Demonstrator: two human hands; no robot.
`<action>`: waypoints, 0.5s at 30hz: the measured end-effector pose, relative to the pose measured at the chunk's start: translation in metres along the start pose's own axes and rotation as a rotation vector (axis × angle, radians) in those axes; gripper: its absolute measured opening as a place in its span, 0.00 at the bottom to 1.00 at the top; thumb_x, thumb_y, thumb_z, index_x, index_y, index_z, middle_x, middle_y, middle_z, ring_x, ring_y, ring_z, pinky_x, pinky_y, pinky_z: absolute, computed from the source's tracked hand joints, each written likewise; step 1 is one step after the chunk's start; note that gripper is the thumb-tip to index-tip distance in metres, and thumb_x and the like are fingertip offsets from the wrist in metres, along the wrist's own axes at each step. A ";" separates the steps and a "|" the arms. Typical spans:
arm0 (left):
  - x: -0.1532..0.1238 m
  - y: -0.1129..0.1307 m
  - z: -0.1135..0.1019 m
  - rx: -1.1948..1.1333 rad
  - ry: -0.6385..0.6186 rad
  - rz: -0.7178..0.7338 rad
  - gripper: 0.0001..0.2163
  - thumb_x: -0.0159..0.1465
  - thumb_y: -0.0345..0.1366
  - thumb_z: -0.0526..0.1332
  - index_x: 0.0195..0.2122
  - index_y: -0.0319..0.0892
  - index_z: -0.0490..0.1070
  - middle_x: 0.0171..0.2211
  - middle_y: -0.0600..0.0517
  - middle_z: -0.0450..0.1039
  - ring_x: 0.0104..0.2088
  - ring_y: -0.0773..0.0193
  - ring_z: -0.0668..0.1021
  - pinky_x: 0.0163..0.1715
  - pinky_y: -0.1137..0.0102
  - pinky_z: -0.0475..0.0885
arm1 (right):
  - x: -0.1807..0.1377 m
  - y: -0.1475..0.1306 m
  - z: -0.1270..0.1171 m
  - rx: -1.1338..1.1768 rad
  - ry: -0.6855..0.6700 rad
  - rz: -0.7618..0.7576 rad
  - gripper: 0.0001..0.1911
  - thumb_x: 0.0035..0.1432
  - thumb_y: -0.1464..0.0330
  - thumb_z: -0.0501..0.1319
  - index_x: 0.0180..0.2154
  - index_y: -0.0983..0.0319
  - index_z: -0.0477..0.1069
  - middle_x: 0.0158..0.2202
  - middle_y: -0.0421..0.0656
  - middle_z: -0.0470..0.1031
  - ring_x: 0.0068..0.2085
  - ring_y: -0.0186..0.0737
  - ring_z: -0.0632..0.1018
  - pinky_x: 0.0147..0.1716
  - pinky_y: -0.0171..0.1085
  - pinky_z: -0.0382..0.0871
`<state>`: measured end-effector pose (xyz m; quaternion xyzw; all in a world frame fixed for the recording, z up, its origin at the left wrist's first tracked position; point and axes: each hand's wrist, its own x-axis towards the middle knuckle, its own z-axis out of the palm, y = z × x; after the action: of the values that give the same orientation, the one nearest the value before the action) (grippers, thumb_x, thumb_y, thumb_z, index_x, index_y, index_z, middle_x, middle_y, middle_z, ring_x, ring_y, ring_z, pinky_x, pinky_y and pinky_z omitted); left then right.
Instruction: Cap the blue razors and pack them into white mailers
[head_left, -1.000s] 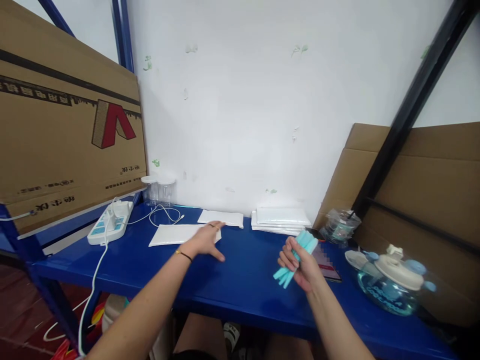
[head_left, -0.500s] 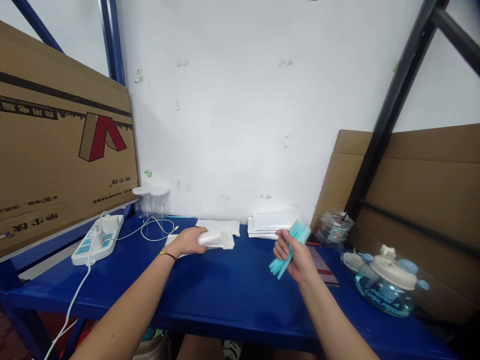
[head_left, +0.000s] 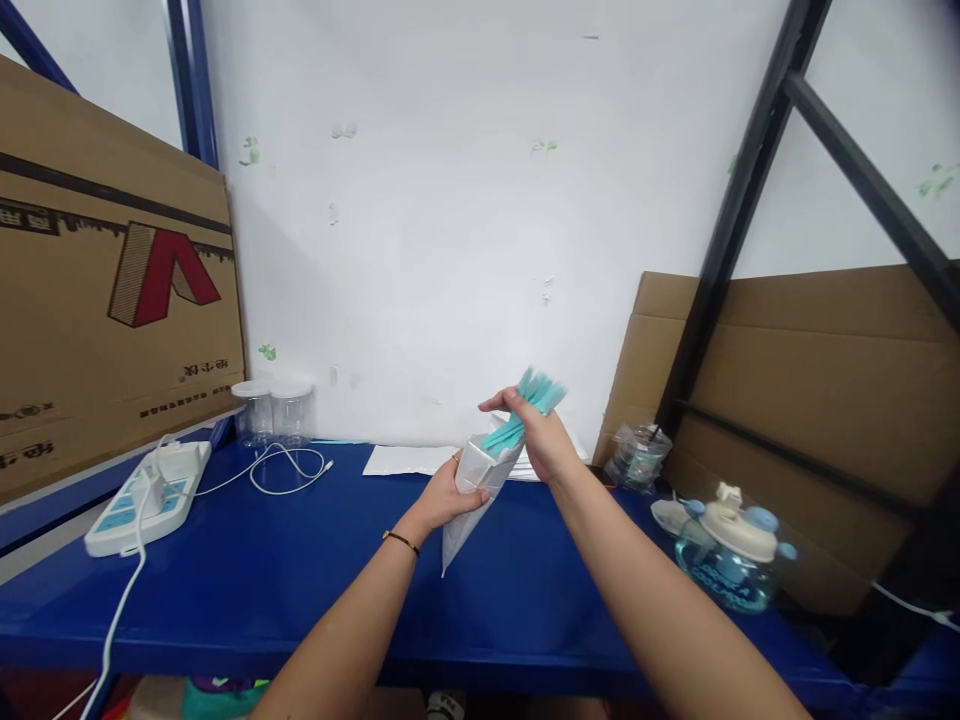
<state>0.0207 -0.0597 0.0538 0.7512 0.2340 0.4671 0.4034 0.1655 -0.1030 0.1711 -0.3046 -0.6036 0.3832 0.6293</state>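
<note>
My left hand (head_left: 442, 498) is closed round a white pouch (head_left: 472, 468), its mouth tilted up to the right and its pointed lower end hanging over the table. My right hand (head_left: 549, 442) grips a bundle of thin teal strips (head_left: 541, 390) with frayed-looking, brush-like tips. The bundle's lower ends are inside the pouch mouth; its upper ends stick out above my right fingers. What exactly the strips are is too small to tell. Behind my hands, white flat packets (head_left: 409, 460) lie against the wall, partly covered by my hands.
On the blue table (head_left: 337, 560), a white power strip (head_left: 161, 500) with cables stands at left, near two clear lidded jars (head_left: 291, 415). To the right are a plastic-wrapped cup (head_left: 637, 457) and a blue water jug (head_left: 731, 560). Cardboard boxes (head_left: 112, 330) flank both sides.
My hands have come together at the middle. The left one has lifted and tilted the white pouch; the right has brought the teal bundle left and into its mouth. The view has shifted.
</note>
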 end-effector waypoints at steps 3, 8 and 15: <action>0.000 -0.003 0.003 -0.015 0.002 -0.011 0.28 0.51 0.43 0.65 0.51 0.37 0.60 0.45 0.46 0.69 0.43 0.57 0.72 0.43 0.64 0.66 | 0.001 0.001 -0.002 -0.062 -0.017 0.046 0.17 0.52 0.54 0.60 0.31 0.62 0.76 0.40 0.46 0.77 0.48 0.48 0.73 0.48 0.44 0.62; 0.000 -0.007 -0.002 0.006 0.023 -0.045 0.27 0.50 0.43 0.65 0.49 0.38 0.61 0.42 0.47 0.70 0.40 0.58 0.72 0.42 0.65 0.67 | 0.019 -0.044 -0.012 0.032 -0.078 -0.114 0.18 0.52 0.53 0.59 0.36 0.60 0.72 0.39 0.45 0.77 0.39 0.44 0.78 0.40 0.42 0.69; -0.001 -0.006 0.003 0.028 0.019 0.013 0.31 0.49 0.41 0.66 0.52 0.39 0.57 0.45 0.47 0.67 0.43 0.58 0.70 0.45 0.64 0.65 | 0.025 -0.064 0.001 0.140 -0.151 -0.139 0.16 0.50 0.56 0.63 0.37 0.61 0.69 0.31 0.43 0.76 0.34 0.43 0.79 0.36 0.43 0.72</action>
<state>0.0229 -0.0581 0.0479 0.7539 0.2392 0.4734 0.3876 0.1711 -0.1150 0.2387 -0.1879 -0.6406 0.4015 0.6269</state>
